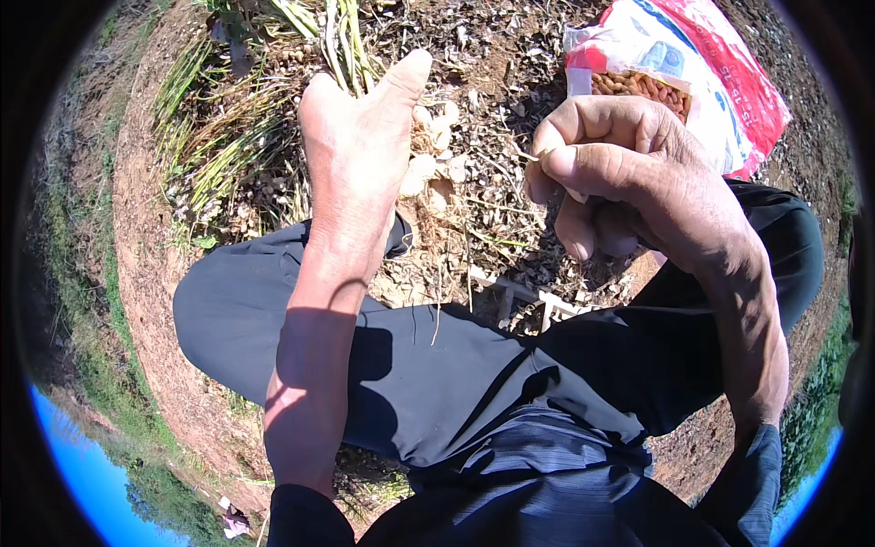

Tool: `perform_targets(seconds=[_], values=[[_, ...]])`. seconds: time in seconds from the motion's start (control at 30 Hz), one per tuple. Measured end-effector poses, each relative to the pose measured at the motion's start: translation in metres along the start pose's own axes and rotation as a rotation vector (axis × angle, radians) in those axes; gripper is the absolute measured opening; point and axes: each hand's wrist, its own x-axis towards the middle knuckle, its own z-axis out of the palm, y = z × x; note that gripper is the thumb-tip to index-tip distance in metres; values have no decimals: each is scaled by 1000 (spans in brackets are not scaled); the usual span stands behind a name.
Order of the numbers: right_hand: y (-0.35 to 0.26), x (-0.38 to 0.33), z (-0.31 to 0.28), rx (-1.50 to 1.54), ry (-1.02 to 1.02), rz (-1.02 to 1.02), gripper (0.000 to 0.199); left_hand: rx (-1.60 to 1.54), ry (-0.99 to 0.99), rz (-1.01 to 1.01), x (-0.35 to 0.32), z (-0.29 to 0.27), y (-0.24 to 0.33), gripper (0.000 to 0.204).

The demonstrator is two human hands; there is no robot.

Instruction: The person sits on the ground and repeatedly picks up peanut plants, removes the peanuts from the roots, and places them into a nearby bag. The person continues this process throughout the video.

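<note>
My left hand (355, 137) is closed round the green stems of a bunch of peanut plants (344, 41), its thumb pointing up and away from me. Pale peanut pods (421, 173) and thin roots hang from the bunch just right of that hand. Level with them, my right hand (629, 169) is curled, with thumb and forefinger pinched together. A short thin stalk shows at its fingertips, and a pale bit peeks out under the thumb; what else the curled fingers hold is hidden.
Beyond my right hand stands a white and red plastic sack (720, 82), with peanuts (643, 91) in its mouth. More pulled plants (223, 137) lie at the left. Dry leaves cover the soil, and a pale frame-like piece (524, 296) lies between my dark-trousered legs.
</note>
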Motion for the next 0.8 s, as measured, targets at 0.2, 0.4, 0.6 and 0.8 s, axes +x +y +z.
perform_targets(seconds=[0.2,0.4,0.6,0.8], values=[[12,-2,38,66,78,-96,25,-151,12,-150,-8,18,6,27],[35,13,49,-163,294,-205,37,-144,-12,-175,-13,23,5,11],[43,24,47,-303,427,-236,36,-371,-64,-216,-26,26,1,24],[17,17,41,-181,306,-43,33,-256,-115,-103,-27,18,21,23]])
